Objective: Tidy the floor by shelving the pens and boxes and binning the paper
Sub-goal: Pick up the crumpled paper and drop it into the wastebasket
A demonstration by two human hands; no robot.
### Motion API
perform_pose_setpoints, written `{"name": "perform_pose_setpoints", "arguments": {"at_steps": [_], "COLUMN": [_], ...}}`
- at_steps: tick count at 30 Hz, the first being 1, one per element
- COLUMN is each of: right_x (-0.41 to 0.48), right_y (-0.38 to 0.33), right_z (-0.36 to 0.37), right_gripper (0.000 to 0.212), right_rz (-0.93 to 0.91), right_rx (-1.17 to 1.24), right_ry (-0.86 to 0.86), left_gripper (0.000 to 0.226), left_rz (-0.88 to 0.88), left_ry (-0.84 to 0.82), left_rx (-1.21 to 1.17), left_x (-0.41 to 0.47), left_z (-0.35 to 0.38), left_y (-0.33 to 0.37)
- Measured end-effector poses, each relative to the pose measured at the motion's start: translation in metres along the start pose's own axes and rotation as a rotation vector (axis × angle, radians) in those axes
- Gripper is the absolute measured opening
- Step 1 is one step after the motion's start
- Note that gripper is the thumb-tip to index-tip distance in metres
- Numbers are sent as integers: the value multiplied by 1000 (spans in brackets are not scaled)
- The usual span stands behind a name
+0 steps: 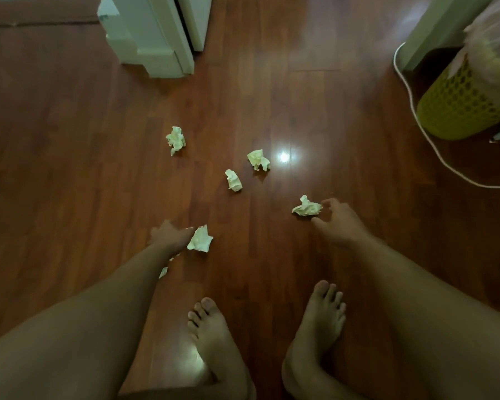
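Several crumpled pale paper balls lie on the dark wooden floor. My left hand (171,238) reaches down at lower centre-left, its fingers closed on one paper ball (200,239) that sticks out to the right. A paper scrap (163,272) shows below that forearm. My right hand (339,223) is low at centre-right, thumb and fingers apart around the edge of another paper ball (306,207) resting on the floor. Three more balls lie farther away: left (176,140), middle (233,180), right (259,159). No pens or boxes are in view.
A yellow mesh bin (456,108) with a pale bag liner stands at the far right. A white cord (433,145) curves over the floor beside it. A white door frame base (153,50) is at top centre-left. My bare feet (214,336) are at the bottom.
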State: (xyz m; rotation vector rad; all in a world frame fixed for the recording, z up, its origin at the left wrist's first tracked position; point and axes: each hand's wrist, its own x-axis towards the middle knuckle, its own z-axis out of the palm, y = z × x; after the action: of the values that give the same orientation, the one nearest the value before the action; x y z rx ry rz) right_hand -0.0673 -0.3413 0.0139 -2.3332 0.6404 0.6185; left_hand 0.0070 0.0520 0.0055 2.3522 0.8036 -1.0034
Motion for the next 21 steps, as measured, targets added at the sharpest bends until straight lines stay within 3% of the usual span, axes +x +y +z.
{"name": "perform_pose_setpoints", "arguments": {"at_steps": [3, 5, 7, 13, 16, 19, 21], "right_x": [17, 26, 31, 34, 35, 34, 31], "right_y": [-3, -10, -22, -50, -63, -82, -98], "right_z": [12, 27, 39, 76, 93, 110, 124], "right_gripper": [58, 57, 57, 60, 62, 62, 62], "right_rz": [-47, -95, -137, -238, -287, -340, -372], "right_rx": [-25, -80, -167, -261, -324, -381, -391], "right_ry": [23, 35, 33, -38, -81, -111, -135], "left_gripper": [135, 172, 179, 152, 144, 90, 68], "left_rz": [-117, -187, -266, -443, -522, -380, -292], "left_ry": [25, 38, 61, 32, 148, 355, 429], "left_rx": [81, 67, 6, -156, -224, -137, -129], "left_x": [64, 115, 133, 34, 29, 23, 18], "left_z": [16, 27, 33, 43, 54, 51, 43], "left_y": [-64, -110, -133, -104, -131, -157, -166]}}
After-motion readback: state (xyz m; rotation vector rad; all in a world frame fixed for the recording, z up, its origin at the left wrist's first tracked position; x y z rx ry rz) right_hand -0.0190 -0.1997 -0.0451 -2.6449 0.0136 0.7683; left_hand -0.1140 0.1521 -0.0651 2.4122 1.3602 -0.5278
